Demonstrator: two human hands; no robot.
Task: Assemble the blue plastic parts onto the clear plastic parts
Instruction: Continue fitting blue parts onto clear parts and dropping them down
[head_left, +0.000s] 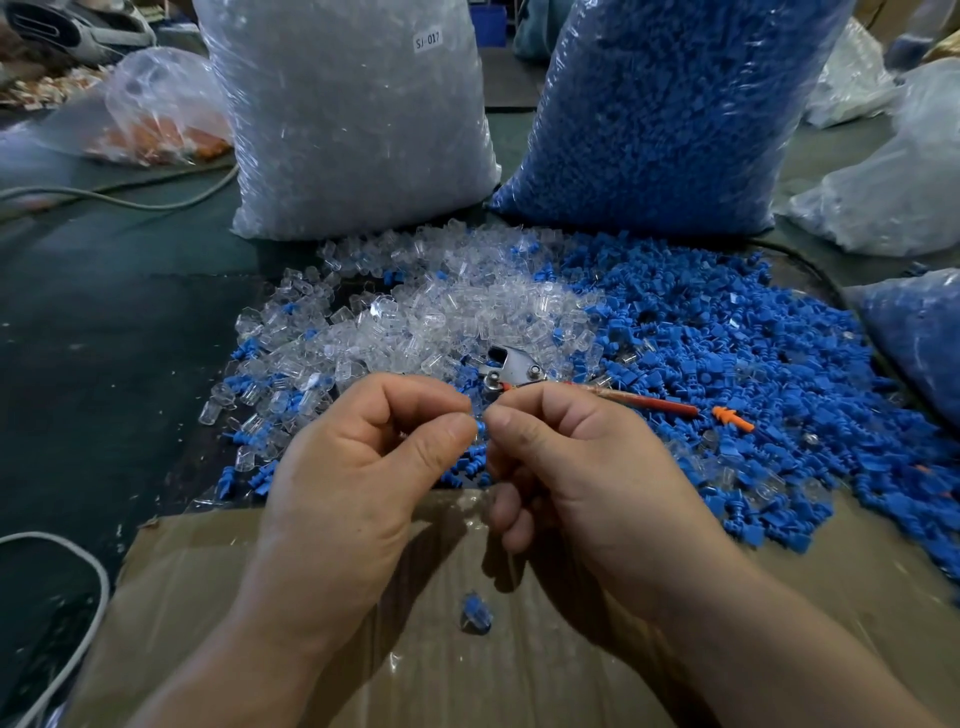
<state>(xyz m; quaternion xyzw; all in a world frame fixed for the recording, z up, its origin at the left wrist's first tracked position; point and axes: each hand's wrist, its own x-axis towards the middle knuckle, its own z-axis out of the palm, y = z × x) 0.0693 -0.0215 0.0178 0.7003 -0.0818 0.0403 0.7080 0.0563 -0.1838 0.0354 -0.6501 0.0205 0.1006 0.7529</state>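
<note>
A heap of clear plastic parts (426, 312) lies on the table, with a heap of blue plastic parts (753, 353) to its right. My left hand (363, 467) and my right hand (571, 467) meet above the near edge of the heaps. Between their fingertips a small blue part (480, 427) shows; my right thumb and forefinger pinch it. My left thumb and forefinger pinch a clear part, mostly hidden by the fingers. One assembled piece (475, 613), blue inside clear, lies on the cardboard (260, 597) below my hands.
A tall bag of clear parts (353, 114) and a tall bag of blue parts (665, 114) stand behind the heaps. Red-handled pliers (524, 371) and an orange plug (731, 418) lie among the parts. More bags sit at the left and right; cables run at the left.
</note>
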